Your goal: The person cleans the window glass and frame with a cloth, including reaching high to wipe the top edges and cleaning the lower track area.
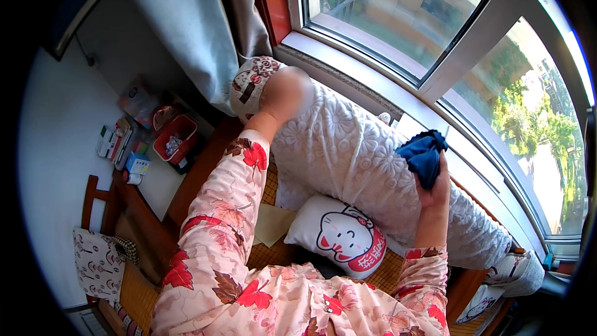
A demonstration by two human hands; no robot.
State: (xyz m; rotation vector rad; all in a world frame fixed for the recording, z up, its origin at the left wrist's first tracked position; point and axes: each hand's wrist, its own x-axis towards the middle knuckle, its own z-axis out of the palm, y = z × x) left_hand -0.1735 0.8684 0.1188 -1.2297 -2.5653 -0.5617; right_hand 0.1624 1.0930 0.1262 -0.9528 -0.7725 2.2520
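My right hand (433, 187) grips a crumpled dark blue cloth (422, 155) with a scalloped edge. It is in front of the window, over the far side of the sofa back. A white plush cover (336, 126) embossed with flowers drapes that sofa back. My left hand (285, 93) reaches to the left end of the cover, beside a round end piece (252, 85) with a printed pattern. Blur hides its fingers, so its grasp cannot be made out. Below the cover, a white cat-print cushion (343, 233) leans on the seat.
A window (382, 23) with a white sill (345, 72) runs behind the sofa. Pale curtains (186, 23) hang at the left. On a side table (161, 186) stand a red basket (176, 137), books (119, 135) and a blue-white box (138, 163). A wooden chair (91, 200) is at lower left.
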